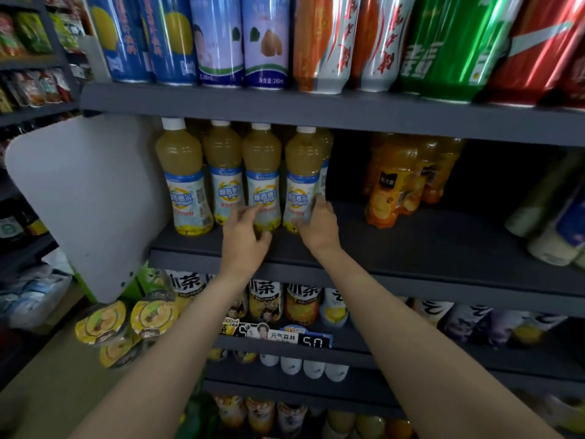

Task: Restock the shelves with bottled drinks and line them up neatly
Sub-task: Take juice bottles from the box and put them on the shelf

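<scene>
Several yellow juice bottles with white caps and pale blue labels stand in a row on the dark middle shelf (pixel 395 248). My right hand (pixel 319 228) curls round the lower part of the rightmost bottle (pixel 302 166). My left hand (pixel 245 236) reaches to the foot of the bottle beside it (pixel 262 166), with its fingers touching the label and its thumb low at the base. Two more bottles (pixel 182 166) stand to the left. More of the same bottles stand behind the front row.
Orange juice bottles (pixel 389 185) stand further right on the same shelf, with bare shelf between them and the yellow row. Cans (pixel 266 39) fill the shelf above. A grey end panel (pixel 85 201) bounds the left side. Tea bottles (pixel 300 302) line the shelf below.
</scene>
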Demonstrator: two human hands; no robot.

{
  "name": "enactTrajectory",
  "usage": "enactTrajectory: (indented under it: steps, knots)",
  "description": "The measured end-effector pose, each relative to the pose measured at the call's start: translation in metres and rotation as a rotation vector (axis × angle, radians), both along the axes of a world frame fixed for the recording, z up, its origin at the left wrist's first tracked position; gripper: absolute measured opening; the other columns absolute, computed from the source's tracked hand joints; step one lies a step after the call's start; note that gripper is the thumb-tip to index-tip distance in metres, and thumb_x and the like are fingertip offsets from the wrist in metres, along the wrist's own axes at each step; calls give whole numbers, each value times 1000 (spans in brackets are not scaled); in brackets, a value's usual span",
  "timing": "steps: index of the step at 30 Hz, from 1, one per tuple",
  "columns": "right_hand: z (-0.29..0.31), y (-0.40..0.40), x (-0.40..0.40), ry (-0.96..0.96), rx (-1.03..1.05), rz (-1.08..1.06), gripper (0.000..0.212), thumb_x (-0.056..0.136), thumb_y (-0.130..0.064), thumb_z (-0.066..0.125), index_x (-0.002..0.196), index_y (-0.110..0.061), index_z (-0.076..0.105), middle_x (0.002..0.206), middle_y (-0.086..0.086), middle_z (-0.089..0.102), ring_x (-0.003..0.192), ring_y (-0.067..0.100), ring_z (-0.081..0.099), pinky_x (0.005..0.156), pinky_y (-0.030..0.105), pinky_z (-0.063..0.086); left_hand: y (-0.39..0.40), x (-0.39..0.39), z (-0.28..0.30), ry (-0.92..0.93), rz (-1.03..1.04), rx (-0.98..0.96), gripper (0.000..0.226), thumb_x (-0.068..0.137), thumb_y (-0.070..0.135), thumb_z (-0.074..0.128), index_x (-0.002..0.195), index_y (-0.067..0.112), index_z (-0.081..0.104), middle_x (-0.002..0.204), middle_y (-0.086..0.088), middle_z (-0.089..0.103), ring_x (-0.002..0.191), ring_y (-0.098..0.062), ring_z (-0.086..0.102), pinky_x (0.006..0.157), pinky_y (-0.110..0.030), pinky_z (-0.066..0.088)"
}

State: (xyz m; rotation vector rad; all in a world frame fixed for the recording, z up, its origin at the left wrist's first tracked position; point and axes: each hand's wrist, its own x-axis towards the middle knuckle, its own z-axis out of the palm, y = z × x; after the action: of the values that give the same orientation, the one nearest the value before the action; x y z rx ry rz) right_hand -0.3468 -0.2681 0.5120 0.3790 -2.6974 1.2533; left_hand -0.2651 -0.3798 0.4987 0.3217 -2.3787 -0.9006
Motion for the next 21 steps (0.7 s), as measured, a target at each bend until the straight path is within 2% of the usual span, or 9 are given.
enactTrajectory:
  steps: [4,8,11,14,16,18,21]
  knots:
    - [6,17,7,-44,34,73,61,87,-12,62,139,-8,31,137,16,38,124,31,42,97,34,38,7,13,-4,11,25,-8,48,87,6,55,134,10,44,133,-15,39,125,-30,38,104,-33,32]
    - [4,66,29,95,31,117,50,87,-9,60,132,-8,40,126,13,46,107,24,52,87,32,44,40,36,-12,149,10,-15,34,88,3,49,121,7,51,119,-12,45,113,-27,45,91,-34,38]
    - [3,117,49,168,34,147,44,88,-6,57,130,-9,44,121,8,50,90,14,54,82,33,50,85,46,-28,190,-106,-66,28,86,0,47,114,5,53,111,-12,49,106,-25,46,85,-27,34]
    - [0,183,70,237,117,186,41,87,-4,55,127,-8,47,114,7,54,84,17,58,75,30,49,141,48,-51,154,-292,-95,27,85,0,48,111,4,54,108,-13,51,102,-21,43,83,-25,33]
    - [-11,234,83,230,188,174,40,86,-4,55,125,-5,47,109,9,57,81,20,59,72,27,46,183,48,-73,82,-402,-91,29,83,1,49,111,3,54,108,-14,52,100,-22,45,83,-26,35]
    - [-36,289,94,133,281,138,39,86,-6,55,124,-3,47,106,11,59,82,23,58,70,24,41,226,49,-101,-62,-482,-73,32,82,0,52,114,3,52,107,-13,52,97,-26,51,83,-34,41]
    - [-96,377,112,-136,425,124,42,85,-7,57,125,-1,48,112,18,57,100,33,57,82,33,42,293,58,-148,-466,-608,-68,40,85,7,54,125,8,44,114,-8,49,96,-28,54,82,-38,45]
